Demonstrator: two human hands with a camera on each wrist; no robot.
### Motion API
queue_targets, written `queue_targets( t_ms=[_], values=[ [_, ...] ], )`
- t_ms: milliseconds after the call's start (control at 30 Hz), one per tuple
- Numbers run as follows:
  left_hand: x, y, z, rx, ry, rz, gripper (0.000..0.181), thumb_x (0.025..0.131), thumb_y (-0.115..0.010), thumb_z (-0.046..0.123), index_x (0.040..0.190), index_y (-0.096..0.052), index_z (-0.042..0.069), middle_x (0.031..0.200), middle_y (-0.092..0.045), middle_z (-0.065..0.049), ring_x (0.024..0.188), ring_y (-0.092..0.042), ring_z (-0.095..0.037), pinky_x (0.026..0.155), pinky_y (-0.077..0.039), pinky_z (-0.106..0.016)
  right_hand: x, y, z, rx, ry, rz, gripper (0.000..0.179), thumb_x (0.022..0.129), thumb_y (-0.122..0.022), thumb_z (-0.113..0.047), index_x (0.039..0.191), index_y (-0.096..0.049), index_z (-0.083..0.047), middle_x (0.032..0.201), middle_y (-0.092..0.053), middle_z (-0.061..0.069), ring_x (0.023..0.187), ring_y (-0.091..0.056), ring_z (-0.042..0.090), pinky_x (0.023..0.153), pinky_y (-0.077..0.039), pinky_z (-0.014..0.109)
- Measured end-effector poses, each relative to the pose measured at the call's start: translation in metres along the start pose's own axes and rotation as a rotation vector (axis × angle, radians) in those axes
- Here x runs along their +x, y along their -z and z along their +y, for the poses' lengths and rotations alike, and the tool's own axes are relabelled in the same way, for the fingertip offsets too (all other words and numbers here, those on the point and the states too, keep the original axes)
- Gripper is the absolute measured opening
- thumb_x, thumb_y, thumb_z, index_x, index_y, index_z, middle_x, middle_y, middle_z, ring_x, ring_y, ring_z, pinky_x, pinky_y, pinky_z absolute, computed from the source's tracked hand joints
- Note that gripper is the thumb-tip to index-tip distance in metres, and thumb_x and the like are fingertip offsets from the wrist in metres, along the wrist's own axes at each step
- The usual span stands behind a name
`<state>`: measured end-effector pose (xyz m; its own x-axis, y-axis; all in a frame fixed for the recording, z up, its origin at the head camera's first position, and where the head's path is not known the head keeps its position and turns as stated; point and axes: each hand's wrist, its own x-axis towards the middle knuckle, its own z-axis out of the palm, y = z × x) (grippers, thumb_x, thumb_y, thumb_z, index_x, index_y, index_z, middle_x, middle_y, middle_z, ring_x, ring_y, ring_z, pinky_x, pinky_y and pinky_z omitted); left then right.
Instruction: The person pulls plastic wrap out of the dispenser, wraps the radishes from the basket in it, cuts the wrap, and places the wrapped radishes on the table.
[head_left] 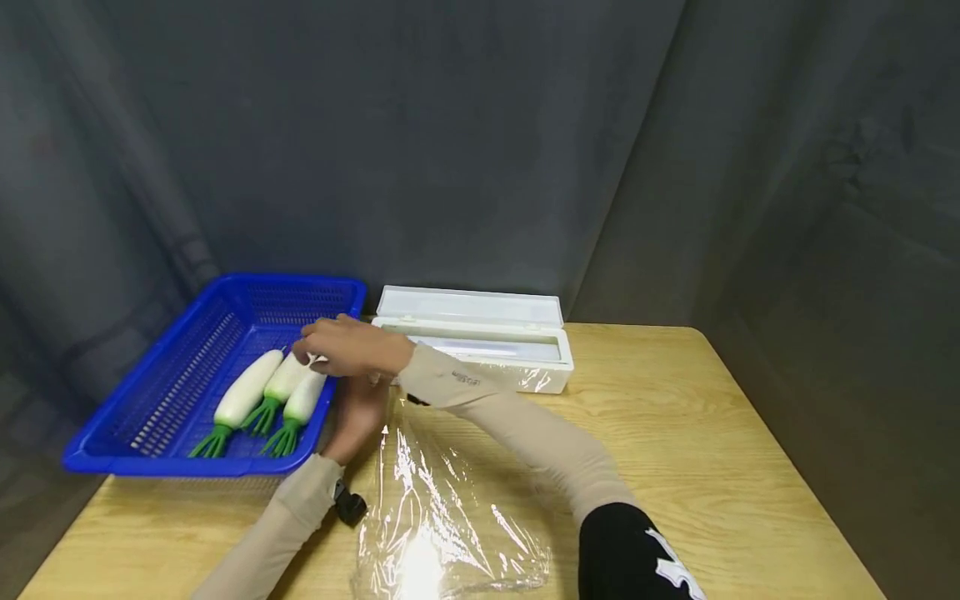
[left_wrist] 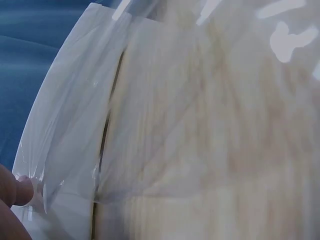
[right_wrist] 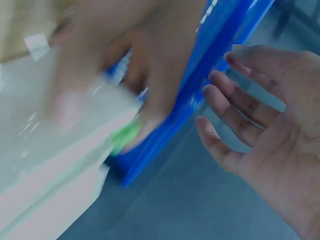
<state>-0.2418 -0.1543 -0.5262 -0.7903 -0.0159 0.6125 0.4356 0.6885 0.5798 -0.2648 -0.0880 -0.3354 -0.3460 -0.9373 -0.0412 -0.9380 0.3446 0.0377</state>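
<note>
My right hand (head_left: 348,346) reaches over the right rim of a blue basket (head_left: 150,462), just above three white radishes (head_left: 250,389) with green stems. In the right wrist view, that hand (right_wrist: 282,125) is empty, its fingers relaxed and apart. Below it, beside the basket's right wall, my left hand (head_left: 362,417) pinches clear plastic film (head_left: 442,500). The film gathers at the fingertips in the left wrist view and spreads across the wooden table. In the right wrist view the left hand is blurred, with a small green piece (right_wrist: 125,136) by its fingers.
A long white box (head_left: 536,379) stands at the table's back, its lid (head_left: 472,304) raised. The wooden table (head_left: 697,433) stretches to the right. Grey curtains (head_left: 450,150) hang behind and along the sides.
</note>
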Motion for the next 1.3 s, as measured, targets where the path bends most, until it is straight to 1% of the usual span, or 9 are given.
queue_targets(
  t_ms=[33,67,167,233,467,733,900,1167,1300],
  values=[
    [0.005,0.01,0.02,-0.212,0.082,0.038,0.042,0.102,-0.058,0.006,0.137,-0.049,-0.015,0.135,-0.057,-0.033,0.132,-0.05,-0.042,0.117,-0.035,-0.045,-0.009,0.001,0.007,0.01,-0.011,0.027,0.018,0.106,-0.063,-0.024,0.12,-0.072,-0.017,0.12,-0.068,-0.002,0.114,-0.062,0.013,0.086,-0.05,0.026],
    [0.01,0.018,0.038,-0.257,0.181,0.097,0.05,0.099,-0.066,0.01,0.142,-0.047,-0.01,0.138,-0.055,-0.033,0.134,-0.049,-0.044,0.117,-0.034,-0.048,-0.017,0.001,0.015,0.028,-0.021,0.05,0.019,0.106,-0.063,-0.024,0.12,-0.072,-0.017,0.119,-0.068,-0.002,0.112,-0.061,0.013,0.086,-0.05,0.026],
    [0.017,0.028,0.057,-0.251,0.352,0.038,0.063,0.099,-0.07,0.011,0.151,-0.039,-0.005,0.151,-0.048,-0.031,0.145,-0.041,-0.046,0.121,-0.029,-0.057,-0.043,-0.002,0.035,0.089,-0.065,0.095,0.019,0.106,-0.064,-0.027,0.12,-0.072,-0.018,0.118,-0.067,0.0,0.112,-0.06,0.015,0.09,-0.048,0.031],
    [0.018,0.028,0.06,-0.231,0.401,0.008,0.064,0.099,-0.071,0.01,0.154,-0.038,-0.001,0.153,-0.048,-0.028,0.145,-0.042,-0.043,0.12,-0.031,-0.055,-0.06,-0.007,0.046,0.139,-0.095,0.129,0.023,0.106,-0.064,-0.03,0.124,-0.071,-0.018,0.123,-0.066,0.001,0.117,-0.059,0.016,0.095,-0.047,0.035],
    [0.013,0.023,0.067,-0.281,0.403,-0.011,0.063,0.1,-0.068,0.007,0.156,-0.039,0.003,0.152,-0.048,-0.029,0.143,-0.044,-0.044,0.118,-0.033,-0.056,-0.134,-0.021,0.076,0.233,-0.238,0.213,0.042,0.101,-0.069,-0.041,0.132,-0.068,-0.012,0.135,-0.062,0.004,0.131,-0.053,0.022,0.11,-0.04,0.046],
    [0.014,0.024,0.068,-0.296,0.406,0.001,0.062,0.101,-0.068,0.007,0.155,-0.04,0.003,0.155,-0.046,-0.028,0.146,-0.04,-0.042,0.122,-0.028,-0.054,-0.222,-0.034,0.106,0.368,-0.461,0.287,0.064,0.087,-0.086,-0.037,0.138,-0.062,-0.006,0.138,-0.055,0.009,0.129,-0.047,0.028,0.111,-0.036,0.051],
    [0.012,0.024,0.066,-0.288,0.406,0.004,0.061,0.101,-0.068,0.007,0.155,-0.04,0.003,0.154,-0.047,-0.027,0.147,-0.04,-0.042,0.122,-0.028,-0.054,-0.249,-0.043,0.112,0.388,-0.493,0.303,0.076,0.083,-0.09,-0.039,0.143,-0.057,-0.005,0.142,-0.049,0.012,0.131,-0.044,0.032,0.11,-0.038,0.054],
    [0.013,0.027,0.07,-0.317,0.427,-0.014,0.062,0.101,-0.067,0.007,0.157,-0.039,0.004,0.156,-0.045,-0.026,0.147,-0.039,-0.041,0.123,-0.028,-0.054,-0.283,-0.051,0.113,0.442,-0.552,0.308,0.084,0.082,-0.09,-0.036,0.149,-0.05,-0.005,0.155,-0.038,0.016,0.144,-0.033,0.04,0.115,-0.026,0.068],
    [0.014,0.029,0.072,-0.325,0.438,0.001,0.062,0.101,-0.067,0.005,0.156,-0.04,0.004,0.156,-0.045,-0.027,0.148,-0.039,-0.041,0.123,-0.028,-0.054,-0.296,-0.053,0.114,0.456,-0.569,0.295,0.086,0.082,-0.09,-0.039,0.151,-0.048,-0.007,0.159,-0.034,0.017,0.148,-0.029,0.041,0.116,-0.03,0.068]
  ],
)
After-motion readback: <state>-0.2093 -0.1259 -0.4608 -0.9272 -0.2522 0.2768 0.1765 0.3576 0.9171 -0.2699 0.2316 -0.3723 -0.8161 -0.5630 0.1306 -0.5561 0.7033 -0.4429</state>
